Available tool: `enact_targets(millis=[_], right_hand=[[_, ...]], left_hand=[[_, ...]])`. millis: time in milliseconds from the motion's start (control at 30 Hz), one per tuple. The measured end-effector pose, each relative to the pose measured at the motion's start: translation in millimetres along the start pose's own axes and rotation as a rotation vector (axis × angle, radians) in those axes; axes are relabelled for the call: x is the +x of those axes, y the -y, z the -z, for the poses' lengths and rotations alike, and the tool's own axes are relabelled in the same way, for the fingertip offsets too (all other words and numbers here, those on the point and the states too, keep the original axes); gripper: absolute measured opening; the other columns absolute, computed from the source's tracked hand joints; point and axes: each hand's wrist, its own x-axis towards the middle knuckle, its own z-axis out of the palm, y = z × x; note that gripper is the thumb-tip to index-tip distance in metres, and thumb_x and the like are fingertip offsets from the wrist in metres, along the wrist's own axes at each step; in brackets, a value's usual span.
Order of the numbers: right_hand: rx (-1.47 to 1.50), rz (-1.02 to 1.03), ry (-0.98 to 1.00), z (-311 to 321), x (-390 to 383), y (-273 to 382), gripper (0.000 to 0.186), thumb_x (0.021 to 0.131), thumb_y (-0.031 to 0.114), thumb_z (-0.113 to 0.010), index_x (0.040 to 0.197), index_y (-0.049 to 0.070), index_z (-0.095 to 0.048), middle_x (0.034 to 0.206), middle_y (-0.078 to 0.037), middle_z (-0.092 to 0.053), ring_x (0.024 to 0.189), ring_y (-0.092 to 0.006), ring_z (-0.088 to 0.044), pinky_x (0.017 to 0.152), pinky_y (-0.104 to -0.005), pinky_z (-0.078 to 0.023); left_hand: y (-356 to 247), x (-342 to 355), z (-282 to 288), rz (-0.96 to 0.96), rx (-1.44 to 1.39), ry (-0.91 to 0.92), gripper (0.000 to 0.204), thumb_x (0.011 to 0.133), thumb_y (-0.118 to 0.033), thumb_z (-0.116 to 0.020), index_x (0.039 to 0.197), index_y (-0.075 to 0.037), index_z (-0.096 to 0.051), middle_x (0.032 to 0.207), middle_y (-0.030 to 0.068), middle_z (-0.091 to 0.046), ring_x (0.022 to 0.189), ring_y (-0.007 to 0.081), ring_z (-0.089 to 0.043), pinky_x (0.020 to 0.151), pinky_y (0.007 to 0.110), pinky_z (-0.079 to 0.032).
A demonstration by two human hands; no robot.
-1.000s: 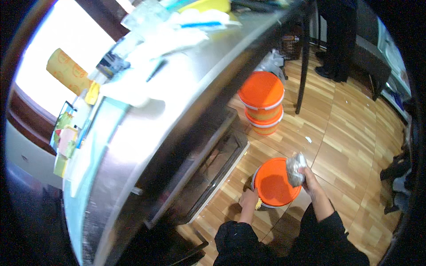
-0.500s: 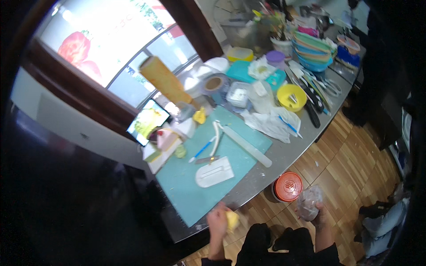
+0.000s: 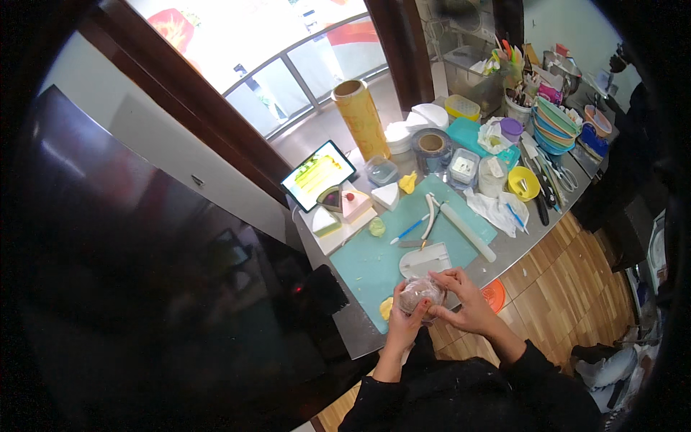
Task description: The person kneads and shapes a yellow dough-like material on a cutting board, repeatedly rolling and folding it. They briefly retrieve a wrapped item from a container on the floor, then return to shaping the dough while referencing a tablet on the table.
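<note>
Both my hands are at the front edge of the teal mat [image 3: 356, 273], on a plastic-wrapped, pale brownish lump [image 3: 419, 294]. My left hand [image 3: 403, 324] holds it from the left, with a yellow piece [image 3: 386, 308] beside its fingers. My right hand [image 3: 461, 308] has its fingers curled over the lump from the right. Just beyond lies a white moulded tool [image 3: 427, 259]. A long translucent rolling pin [image 3: 468, 232], a blue-handled tool [image 3: 412, 229] and a pale green blob [image 3: 377, 227] lie on the mat.
A tablet [image 3: 317, 176], cake-slice models [image 3: 356, 203], a film roll [image 3: 360, 119], a yellow bowl [image 3: 523, 183] and stacked bowls [image 3: 554, 133] crowd the steel counter [image 3: 525, 234]. An orange-lidded bucket [image 3: 495, 294] stands below. A dark-clothed person [image 3: 619, 158] stands at the far right.
The view has swung from floor and bucket up to the counter. The wrapped lump has risen from above the bucket to the mat's front edge, and both my hands have come together on it.
</note>
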Motion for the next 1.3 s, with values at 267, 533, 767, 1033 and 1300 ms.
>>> enact_targets(millis=[267,533,767,1033,1300], right_hand=[[-0.185,0.144,-0.253,-12.5,42.3,17.6,0.008,0.079,0.01,-0.062,0.084,0.003,-0.061,0.077,-0.008,-0.058,0.073,-0.0202,-0.058,0.067,-0.0302,-0.046],[0.556,-0.305,-0.28,9.1,53.3,33.0,0.021,0.094,0.02,-0.043,0.084,0.003,-0.05,0.073,-0.007,-0.058,0.058,-0.0159,-0.061,0.05,-0.0252,-0.049],[0.665,-0.438,-0.315,29.3,68.5,10.5,0.022,0.094,0.025,-0.04,0.091,0.004,-0.045,0.08,-0.011,-0.059,0.061,-0.0212,-0.063,0.045,-0.0266,-0.05],[0.701,-0.387,-0.14,48.1,121.0,-53.5,0.025,0.094,0.03,-0.04,0.089,0.006,-0.046,0.079,-0.01,-0.061,0.062,-0.0178,-0.063,0.052,-0.0271,-0.051],[0.744,-0.477,0.05,146.9,61.3,-155.1,0.029,0.09,0.033,-0.048,0.082,0.006,-0.055,0.064,-0.007,-0.057,0.056,-0.0163,-0.057,0.054,-0.0292,-0.049]], left_hand=[[-2.1,17.9,56.8,0.015,0.016,0.259,0.063,0.08,-0.035,-0.064,0.128,-0.01,-0.033,0.111,0.0079,-0.051,0.097,0.0167,-0.052,0.071,0.029,-0.049],[53.5,39.4,50.3,0.434,-0.406,0.535,0.082,0.072,-0.064,-0.056,0.131,-0.017,-0.026,0.122,0.0092,-0.044,0.109,0.0216,-0.048,0.084,0.035,-0.045],[96.6,70.5,15.3,0.44,-0.206,0.479,0.063,0.077,-0.049,-0.06,0.124,-0.013,-0.039,0.123,0.0078,-0.044,0.111,0.0233,-0.044,0.081,0.034,-0.048],[163.7,98.2,-49.5,-0.257,0.855,0.72,0.034,0.08,-0.033,-0.061,0.1,-0.007,-0.056,0.099,0.0181,-0.058,0.088,0.0327,-0.056,0.067,0.041,-0.047],[187.7,106.1,-46.7,-0.165,0.862,0.912,0.017,0.083,-0.018,-0.053,0.088,-0.003,-0.058,0.084,0.0222,-0.058,0.078,0.0402,-0.055,0.064,0.043,-0.044]])
